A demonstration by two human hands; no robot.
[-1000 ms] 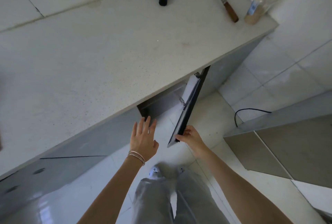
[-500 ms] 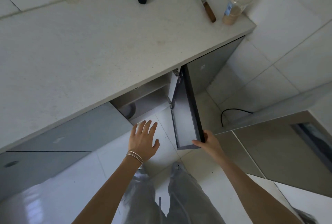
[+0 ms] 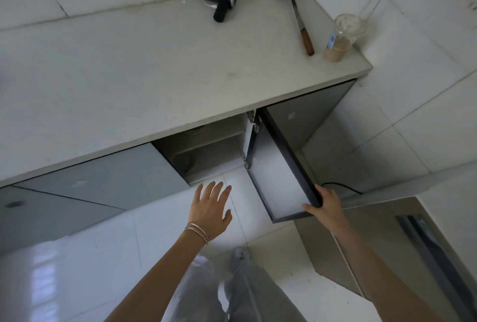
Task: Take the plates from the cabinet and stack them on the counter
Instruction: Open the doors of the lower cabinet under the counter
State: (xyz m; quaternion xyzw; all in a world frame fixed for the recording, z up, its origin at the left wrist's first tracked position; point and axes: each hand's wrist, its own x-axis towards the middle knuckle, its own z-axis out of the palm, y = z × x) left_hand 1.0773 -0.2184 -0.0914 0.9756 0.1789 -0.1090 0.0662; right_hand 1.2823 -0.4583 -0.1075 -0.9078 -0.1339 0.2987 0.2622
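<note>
Swung wider than half a second ago: dark-edged grey cabinet door [image 3: 277, 166], gripped at its outer corner by right hand [image 3: 325, 204]. Left hand [image 3: 210, 212] empty, fingers spread, nearer the opening. Ahead of it, dim round plates [image 3: 184, 162], barely discernible inside cabinet [image 3: 206, 148].

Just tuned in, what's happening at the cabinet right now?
A person stands at the counter with the cabinet door swung open. The right hand grips the door's lower outer corner, while the left hand is empty, fingers spread, in front of the open cabinet. Something rounded sits on the shelves inside, too dim to identify. No plates are on the counter yet; only a black device, a wooden-handled tool and a lidded drink cup near its far end.
</note>
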